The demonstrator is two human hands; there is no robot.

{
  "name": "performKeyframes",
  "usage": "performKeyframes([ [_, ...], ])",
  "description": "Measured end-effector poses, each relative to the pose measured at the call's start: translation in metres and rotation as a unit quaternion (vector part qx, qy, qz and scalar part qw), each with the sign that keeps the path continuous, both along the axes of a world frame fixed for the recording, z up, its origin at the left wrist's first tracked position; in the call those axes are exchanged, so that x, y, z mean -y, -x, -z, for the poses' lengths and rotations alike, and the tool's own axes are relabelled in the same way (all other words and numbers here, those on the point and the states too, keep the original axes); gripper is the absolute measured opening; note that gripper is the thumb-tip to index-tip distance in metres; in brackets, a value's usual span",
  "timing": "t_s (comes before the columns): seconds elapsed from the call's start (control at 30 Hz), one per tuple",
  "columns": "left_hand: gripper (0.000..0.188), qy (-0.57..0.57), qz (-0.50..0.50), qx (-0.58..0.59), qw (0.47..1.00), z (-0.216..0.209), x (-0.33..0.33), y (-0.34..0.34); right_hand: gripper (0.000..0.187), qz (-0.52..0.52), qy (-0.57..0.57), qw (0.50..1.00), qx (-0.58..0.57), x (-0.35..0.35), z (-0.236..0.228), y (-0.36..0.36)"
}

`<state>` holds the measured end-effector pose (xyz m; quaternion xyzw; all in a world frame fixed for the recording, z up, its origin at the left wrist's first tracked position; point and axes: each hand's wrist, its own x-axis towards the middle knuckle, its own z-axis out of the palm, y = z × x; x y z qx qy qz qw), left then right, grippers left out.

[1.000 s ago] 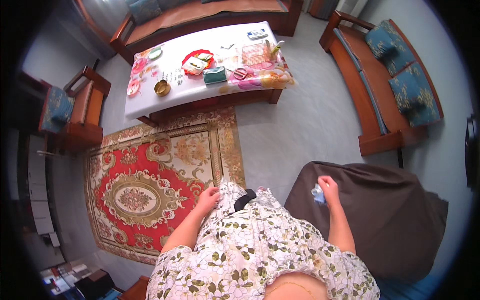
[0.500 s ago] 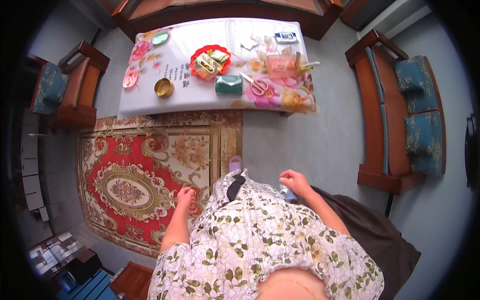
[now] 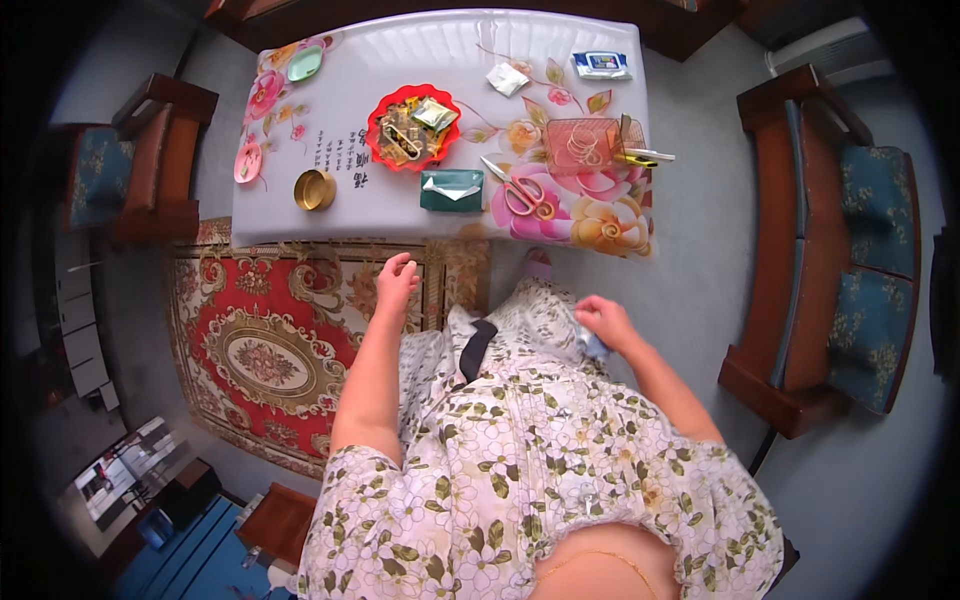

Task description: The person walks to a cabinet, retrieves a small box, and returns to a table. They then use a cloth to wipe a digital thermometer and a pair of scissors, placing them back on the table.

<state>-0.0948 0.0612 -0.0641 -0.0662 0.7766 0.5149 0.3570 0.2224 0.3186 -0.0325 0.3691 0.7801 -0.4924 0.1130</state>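
The small pale-blue item (image 3: 592,344) is in your right hand (image 3: 606,322), gripped under your bent fingers and held just in front of your floral dress (image 3: 500,460); it is too blurred for you to tell its exact kind. Your left hand (image 3: 397,283) is out ahead of you above the patterned rug (image 3: 265,358), its fingers loosely curled, and you cannot tell whether they close on anything. Between your two hands, a black ribbon (image 3: 478,350) lies against the dress, and a lilac slipper (image 3: 538,262) shows near the edge of the worktop (image 3: 400,55). On that worktop, along the side nearest you, a brass-coloured bowl (image 3: 315,188) sits to the left, a green tissue pack (image 3: 455,198) stands near the middle, and scissors (image 3: 515,190) with pink handles lie just to its right. Behind the tissue pack is a red scalloped tray (image 3: 373,122) full of small packets, while a pink mesh basket (image 3: 560,167) stands at the right. Toward the far side you have a green dish (image 3: 305,64) at the left, a white packet (image 3: 508,79) right of the middle and a pack of wipes (image 3: 601,66) near the right corner. Beyond, a wooden armchair (image 3: 150,165) stands on your left and a wooden sofa (image 3: 805,225) with blue cushions (image 3: 872,325) on your right
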Motion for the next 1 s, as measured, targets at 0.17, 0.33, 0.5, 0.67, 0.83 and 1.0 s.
performKeyframes([
  [0.17, 0.040, 0.025, -0.038, 0.009, 0.999, 0.015, -0.033, 0.012, 0.030, -0.037, 0.036, 0.998, -0.023, -0.048, 0.007, 0.082],
  [0.33, 0.043, 0.098, 0.034, -0.128, 0.986, 0.051, -0.060, 0.049, 0.038, -0.066, 0.075, 0.995, 0.004, -0.056, 0.031, 0.150],
  [0.5, 0.049, 0.153, 0.049, -0.069, 0.985, 0.096, -0.085, 0.092, 0.047, -0.023, 0.079, 0.997, 0.000, -0.052, 0.092, 0.209],
  [0.67, 0.060, 0.157, 0.071, -0.008, 0.985, 0.127, -0.101, 0.112, 0.067, -0.013, 0.108, 0.994, 0.026, -0.036, 0.124, 0.257],
  [0.83, 0.060, 0.096, 0.069, 0.047, 0.992, 0.141, -0.105, 0.114, 0.074, 0.016, 0.116, 0.992, 0.052, -0.019, 0.162, 0.277],
  [1.0, 0.044, 0.038, 0.017, 0.099, 0.994, 0.120, -0.112, 0.105, 0.065, 0.039, 0.145, 0.989, 0.014, -0.016, 0.161, 0.275],
])
